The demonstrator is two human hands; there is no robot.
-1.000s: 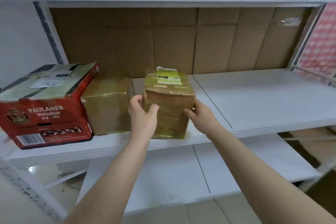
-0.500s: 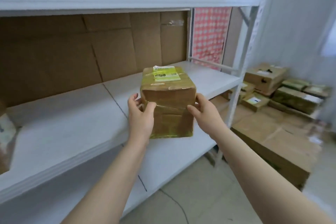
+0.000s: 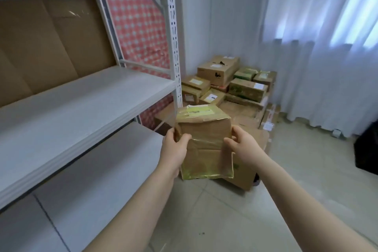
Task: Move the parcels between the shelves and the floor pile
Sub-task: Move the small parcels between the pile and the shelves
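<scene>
A: Grip state?
B: Holding. The left hand and right hand clasp the parcel by opposite sides, mid-air, upright, just right of the lower shelf.
A: Target?
B: Straight ahead and below is the floor pile; hands equally near.

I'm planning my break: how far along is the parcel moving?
Done: the shelf shows no parcels in view. In hand: left hand and right hand hold one taped parcel, clear of the shelf. Left: setting it on the floor pile ahead.
</scene>
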